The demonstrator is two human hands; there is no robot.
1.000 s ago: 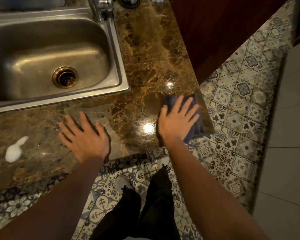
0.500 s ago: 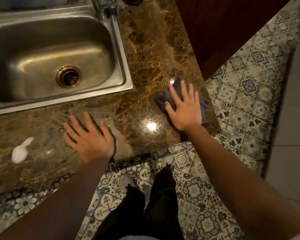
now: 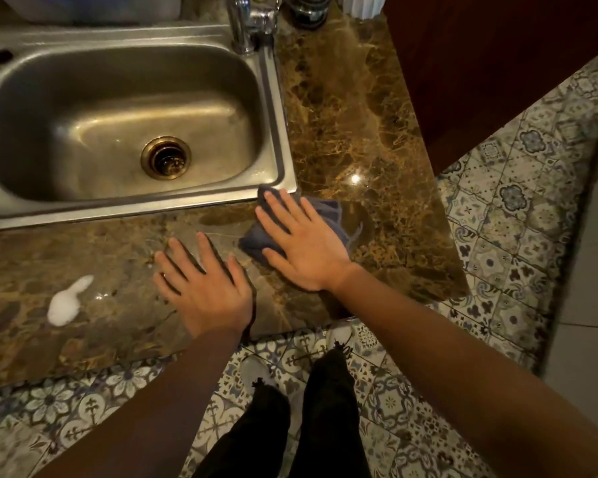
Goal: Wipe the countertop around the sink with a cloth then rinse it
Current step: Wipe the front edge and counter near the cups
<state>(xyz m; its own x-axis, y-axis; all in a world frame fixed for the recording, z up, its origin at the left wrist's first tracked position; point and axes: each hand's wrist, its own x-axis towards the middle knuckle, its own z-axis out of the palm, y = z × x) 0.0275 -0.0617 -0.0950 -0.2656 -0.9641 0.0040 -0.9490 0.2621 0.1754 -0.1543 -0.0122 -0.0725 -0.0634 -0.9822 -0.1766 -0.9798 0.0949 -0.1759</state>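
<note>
Cloth (image 3: 329, 211) now at sink (image 3: 285, 167) corner, under flat, straight-fingered right grip (image 3: 304, 246); left grip (image 3: 204, 288) flat too.

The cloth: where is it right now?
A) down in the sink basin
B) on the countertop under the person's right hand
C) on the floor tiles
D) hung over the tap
B: the right hand presses flat, fingers straight, on the dark blue cloth, which lies on the marble countertop just off the front right corner of the sink.
</note>
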